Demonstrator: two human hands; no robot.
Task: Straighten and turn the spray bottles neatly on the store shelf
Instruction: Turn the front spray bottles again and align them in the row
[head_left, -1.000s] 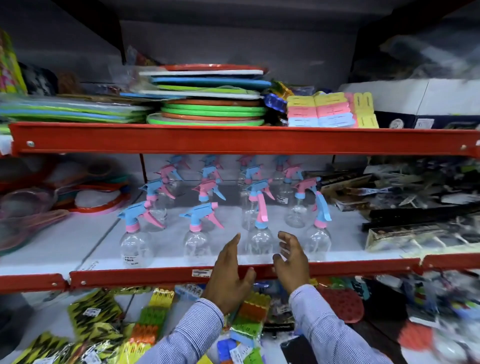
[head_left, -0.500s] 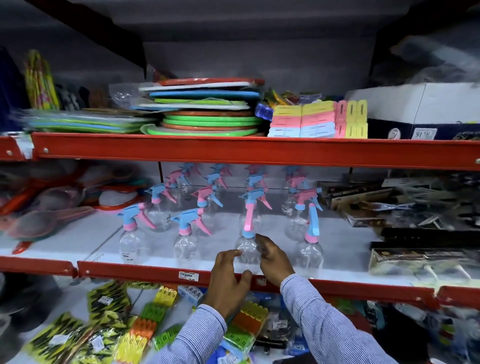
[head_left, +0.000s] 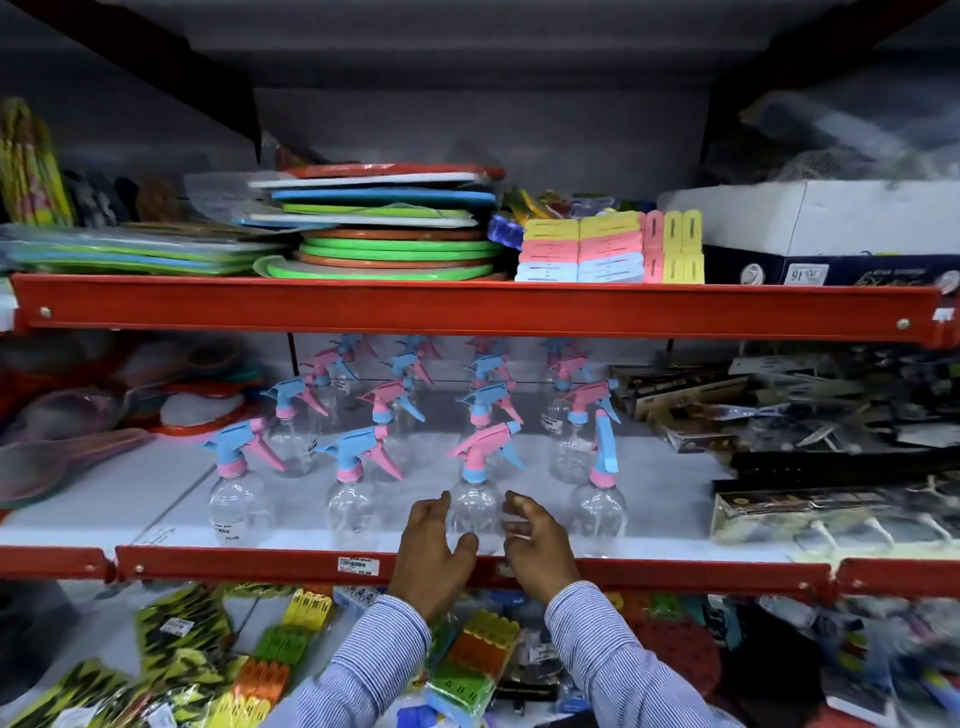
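Note:
Several clear spray bottles with pink and blue trigger heads stand in rows on the white middle shelf (head_left: 130, 509). The third front-row bottle (head_left: 475, 506) has a pink head whose nozzle points left. My left hand (head_left: 434, 551) cups its left side with the thumb across the front. On its right side my right hand (head_left: 537, 548) holds it with curled fingers. The front-left bottle (head_left: 236, 499) and the second bottle (head_left: 353, 504) also point left. The front-right bottle (head_left: 597, 504) has its blue head facing me.
A red shelf rail (head_left: 260, 564) with a price label runs under my wrists. Packaged dark items (head_left: 810, 467) crowd the shelf's right side, plastic scoops and lids (head_left: 78, 447) the left. Stacked coloured plates (head_left: 389, 244) sit on the shelf above. Clothes-peg packs (head_left: 265, 660) lie below.
The bottle between my hands has turned: its head faced me before and its nozzle now points left. Both hands have risen from the rail onto the bottle's sides.

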